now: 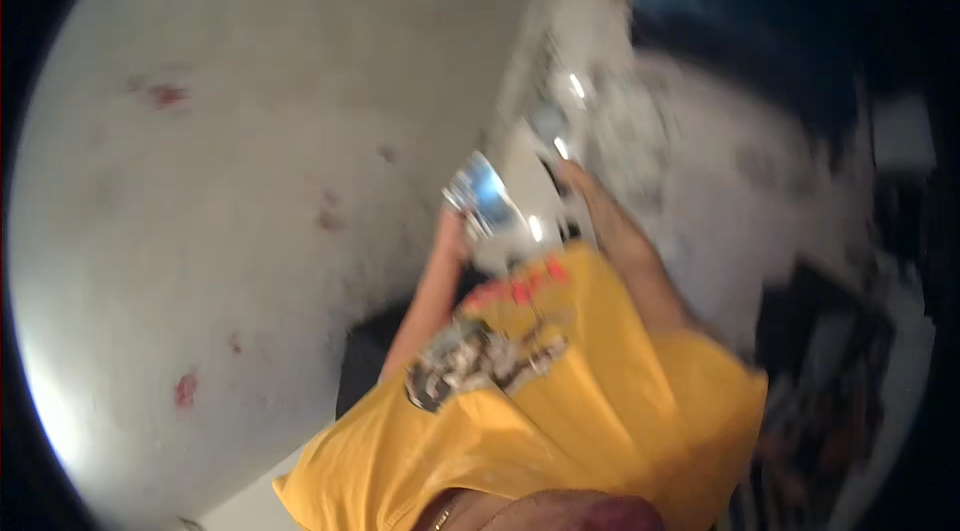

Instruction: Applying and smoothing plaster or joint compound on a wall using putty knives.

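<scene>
Grasping a blue object (487, 193), left fingers (459, 222) hover near the edge of a grey surface (280, 161); right fingers (573, 174), I cannot tell.

Pale wall (290, 161) bears red smudges (168, 94); glare (50, 416) lower left.

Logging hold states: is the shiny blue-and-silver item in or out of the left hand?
In, it appears: the left hand meets the shiny item at its lower left; blur hides finer detail.
</scene>
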The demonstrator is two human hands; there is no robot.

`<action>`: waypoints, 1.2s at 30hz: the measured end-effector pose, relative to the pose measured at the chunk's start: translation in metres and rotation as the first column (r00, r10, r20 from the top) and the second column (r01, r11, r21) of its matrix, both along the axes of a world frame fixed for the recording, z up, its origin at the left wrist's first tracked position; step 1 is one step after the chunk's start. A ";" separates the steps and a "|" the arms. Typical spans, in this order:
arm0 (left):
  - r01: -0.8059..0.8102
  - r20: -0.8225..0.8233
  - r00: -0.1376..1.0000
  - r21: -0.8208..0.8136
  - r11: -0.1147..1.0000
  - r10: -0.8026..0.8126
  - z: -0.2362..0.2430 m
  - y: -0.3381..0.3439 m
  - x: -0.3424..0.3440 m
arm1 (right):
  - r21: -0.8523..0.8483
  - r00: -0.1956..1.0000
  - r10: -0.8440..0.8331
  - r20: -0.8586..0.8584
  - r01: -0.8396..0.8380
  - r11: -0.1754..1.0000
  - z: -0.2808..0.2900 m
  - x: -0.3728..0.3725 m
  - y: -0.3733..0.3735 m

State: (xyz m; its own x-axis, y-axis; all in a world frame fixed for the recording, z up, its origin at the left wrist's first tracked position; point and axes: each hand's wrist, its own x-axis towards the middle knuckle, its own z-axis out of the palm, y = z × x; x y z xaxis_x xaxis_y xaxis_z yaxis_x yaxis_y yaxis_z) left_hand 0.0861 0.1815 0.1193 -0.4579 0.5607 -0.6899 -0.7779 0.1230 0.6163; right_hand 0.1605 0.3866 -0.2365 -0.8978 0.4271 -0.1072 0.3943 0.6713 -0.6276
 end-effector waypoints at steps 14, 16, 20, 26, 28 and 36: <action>-0.303 -0.172 0.938 0.011 0.953 0.300 -0.046 -0.076 0.045 | -0.277 0.714 0.264 0.648 -0.102 0.955 -0.023 0.378 -0.065; -0.291 -0.249 0.922 0.062 0.955 0.297 -0.056 -0.081 0.053 | -0.348 0.828 0.060 0.557 0.167 0.922 0.015 0.386 -0.074; -0.319 -0.235 0.905 0.174 0.931 0.354 -0.078 -0.075 0.069 | -0.484 0.829 -0.244 0.503 0.504 0.716 0.061 0.388 -0.086; -0.372 0.053 0.928 0.097 0.923 0.369 -0.108 -0.097 0.143 | -0.471 0.731 -0.393 0.558 0.669 0.575 0.079 0.419 -0.075; -0.344 0.028 0.939 0.015 0.939 0.344 -0.136 -0.139 0.150 | -0.379 0.730 -0.277 0.625 0.594 0.709 0.072 0.406 -0.090; -0.317 0.286 0.904 -0.047 0.947 0.317 -0.228 -0.156 0.128 | -0.082 0.785 -0.262 0.562 0.368 0.926 0.050 0.315 -0.126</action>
State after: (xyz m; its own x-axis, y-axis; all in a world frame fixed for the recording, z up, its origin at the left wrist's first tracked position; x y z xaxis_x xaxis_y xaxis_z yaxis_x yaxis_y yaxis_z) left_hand 0.2144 0.0258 -0.1090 -0.3952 0.4189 -0.8175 -0.9183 -0.1600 0.3620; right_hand 0.4754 0.2611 -0.1860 -0.4940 0.6019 -0.6275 0.8694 0.3488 -0.3499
